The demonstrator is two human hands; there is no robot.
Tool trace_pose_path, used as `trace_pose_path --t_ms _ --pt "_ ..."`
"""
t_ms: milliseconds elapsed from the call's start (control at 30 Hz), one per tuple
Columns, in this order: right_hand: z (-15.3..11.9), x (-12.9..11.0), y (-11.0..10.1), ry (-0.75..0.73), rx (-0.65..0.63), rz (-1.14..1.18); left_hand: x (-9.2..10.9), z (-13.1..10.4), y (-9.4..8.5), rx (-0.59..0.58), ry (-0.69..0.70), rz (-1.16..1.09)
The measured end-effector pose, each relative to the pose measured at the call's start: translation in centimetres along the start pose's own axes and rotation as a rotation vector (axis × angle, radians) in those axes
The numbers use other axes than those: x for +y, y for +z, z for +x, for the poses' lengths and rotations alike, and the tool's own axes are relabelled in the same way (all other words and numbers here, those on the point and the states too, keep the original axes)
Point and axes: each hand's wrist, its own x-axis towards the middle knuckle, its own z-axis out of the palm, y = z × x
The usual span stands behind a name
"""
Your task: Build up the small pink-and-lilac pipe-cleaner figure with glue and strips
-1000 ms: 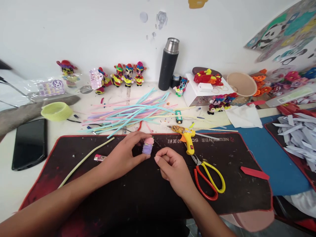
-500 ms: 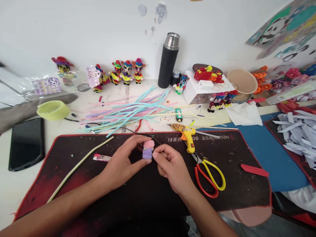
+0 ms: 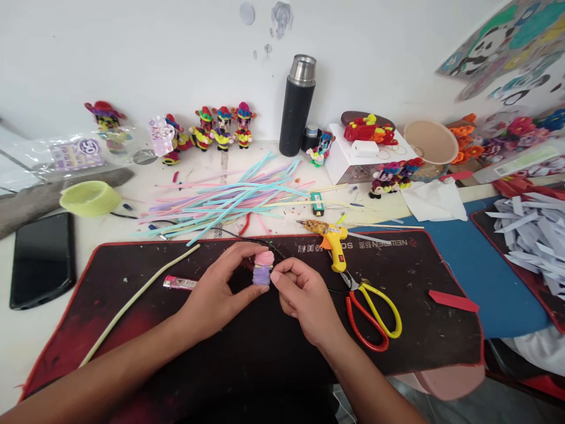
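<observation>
Between the thumb and fingers of my left hand is a small fuzzy piece, pink on top and purple below, with a thin pale band between. It is held upright above the dark mat. My right hand is at the piece's right side, thumb and forefinger pinched together by its purple part. Whatever those fingertips grip is too small to make out. A yellow glue gun and scissors with red and yellow handles lie to the right of my right hand.
Pastel fuzzy stems are heaped behind the mat. A pale green stem, a lighter and a phone lie at left. A black flask and small figures stand by the wall. Paper strips are at right.
The whole view has shifted slightly, so most things appear a little further left. The small piece is turned slightly in my left hand, and its pale band shows more clearly.
</observation>
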Motion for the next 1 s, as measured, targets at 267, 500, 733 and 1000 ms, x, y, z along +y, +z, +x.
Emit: trace_pose_path --t_ms 267,500,733,1000 --pt "0.08 0.10 -0.09 0.013 -0.001 -0.003 0.21 0.06 -0.02 0.012 0.059 0.084" --pt "0.11 0.05 -0.11 0.016 0.000 -0.020 0.22 -0.04 -0.04 0.006 0.077 0.115" --pt "0.05 0.05 -0.09 0.011 0.006 -0.025 0.21 -0.02 0.00 0.000 0.044 0.081" --pt "-0.08 -0.03 -0.07 0.009 -0.005 -0.026 0.06 -0.06 0.13 0.016 -0.008 0.004"
